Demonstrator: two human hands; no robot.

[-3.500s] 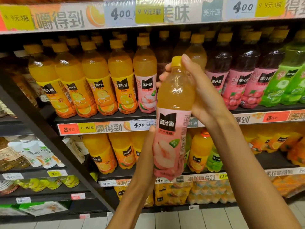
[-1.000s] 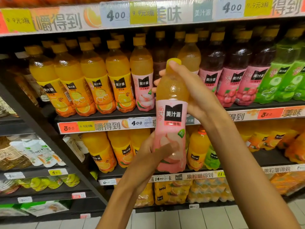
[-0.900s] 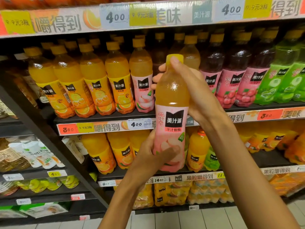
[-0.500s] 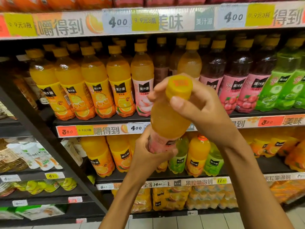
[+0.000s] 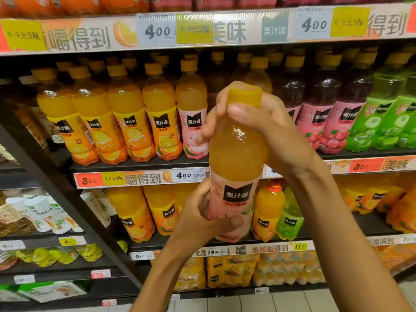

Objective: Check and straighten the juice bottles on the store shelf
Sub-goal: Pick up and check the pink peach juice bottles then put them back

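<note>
Before stocked shelves (image 5: pixel 139 164), both hands grip the peach juice bottle (image 5: pixel 236 154): left hand (image 5: pixel 202 221) low, right hand (image 5: pixel 270 131) high.

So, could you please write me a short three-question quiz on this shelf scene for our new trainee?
1. True or false: the peach juice bottle stands on the shelf.
2. Which hand grips its yellow cap end? A) left B) right
3. Fill in: the left hand holds the bottle near its ____.

Key:
1. False; both hands hold it in front of the shelf.
2. B; the right hand wraps the neck.
3. Base.
</note>
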